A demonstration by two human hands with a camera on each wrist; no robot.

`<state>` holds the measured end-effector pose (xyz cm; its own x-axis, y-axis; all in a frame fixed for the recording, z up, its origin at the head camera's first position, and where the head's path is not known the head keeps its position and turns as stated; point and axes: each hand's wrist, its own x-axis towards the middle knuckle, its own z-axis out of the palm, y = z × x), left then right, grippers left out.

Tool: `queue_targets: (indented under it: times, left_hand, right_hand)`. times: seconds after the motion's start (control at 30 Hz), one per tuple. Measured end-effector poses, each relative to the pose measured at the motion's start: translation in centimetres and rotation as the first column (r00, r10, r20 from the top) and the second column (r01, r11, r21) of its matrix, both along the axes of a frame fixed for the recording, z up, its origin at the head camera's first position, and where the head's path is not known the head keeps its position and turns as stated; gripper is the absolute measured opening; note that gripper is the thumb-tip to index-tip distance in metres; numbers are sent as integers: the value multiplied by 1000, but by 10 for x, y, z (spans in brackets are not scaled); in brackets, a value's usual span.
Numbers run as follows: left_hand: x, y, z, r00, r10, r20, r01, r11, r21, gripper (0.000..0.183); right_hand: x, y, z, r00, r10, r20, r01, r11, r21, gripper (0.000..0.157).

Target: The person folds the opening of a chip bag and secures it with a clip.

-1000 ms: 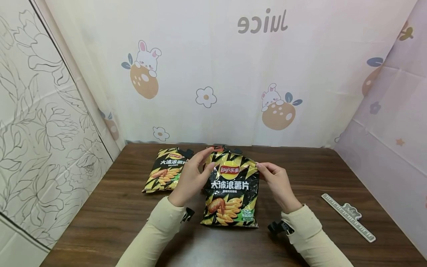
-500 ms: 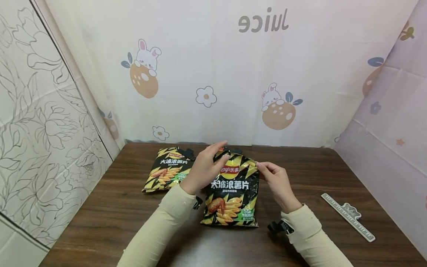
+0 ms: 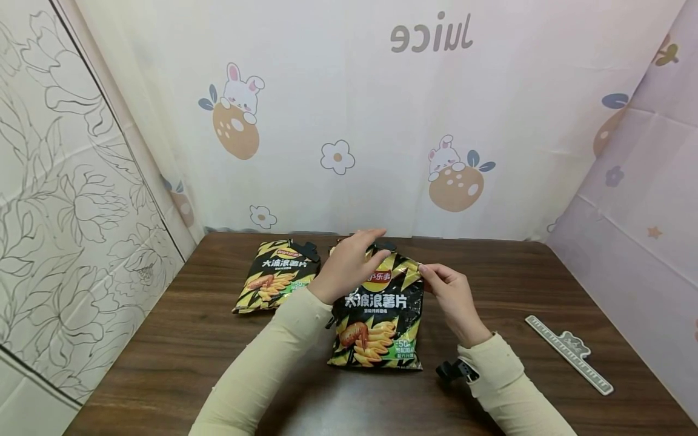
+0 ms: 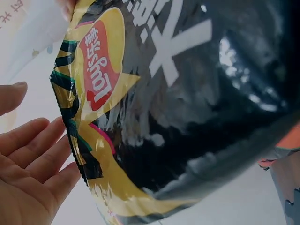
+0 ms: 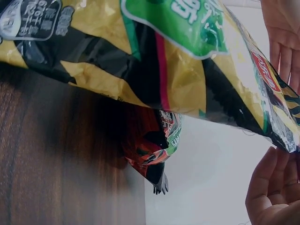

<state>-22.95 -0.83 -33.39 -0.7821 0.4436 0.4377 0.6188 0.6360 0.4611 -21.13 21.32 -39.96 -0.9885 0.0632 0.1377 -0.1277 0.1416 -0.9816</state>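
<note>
A black and yellow Lay's potato chip bag [image 3: 376, 327] stands upright at the middle of the table, its front toward me. My right hand [image 3: 452, 297] pinches its top right corner between thumb and fingers. My left hand [image 3: 349, 266] is at the top edge, covering the upper left of the bag. In the left wrist view, the fingers [image 4: 40, 154] of that hand lie extended behind the sealed edge, while the thumb [image 4: 11, 97] stands apart from the bag.
Behind it is a red chip bag [image 5: 150, 145] with a black clip [image 3: 386, 246], mostly hidden. Another black and yellow chip bag [image 3: 275, 278] with a black clip [image 3: 305, 249] lies at left. A long white sealing clip [image 3: 569, 354] lies on the table [image 3: 163, 363] at right.
My left hand has moved rightward along the bag's top edge, now covering part of its logo and uncovering more of the left bag. My right hand has kept its pinch on the corner.
</note>
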Motion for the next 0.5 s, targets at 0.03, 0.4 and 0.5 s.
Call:
queue_targets:
  times: [0.03, 0.4, 0.5]
  left_hand:
    - [-1, 1, 1, 1000, 2, 2, -2, 1000, -16, 47]
    - [-9, 9, -1, 999, 34, 26, -30, 991, -129, 40]
    - [-12, 10, -1, 999, 40, 22, -37, 989, -142, 36]
  right_hand:
    - [0, 0, 0, 1000, -1, 0, 1, 1000, 0, 41]
    - [0, 1, 0, 1000, 9, 5, -9, 1000, -7, 41]
    - [0, 0, 0, 1000, 6, 4, -6, 1000, -10, 41]
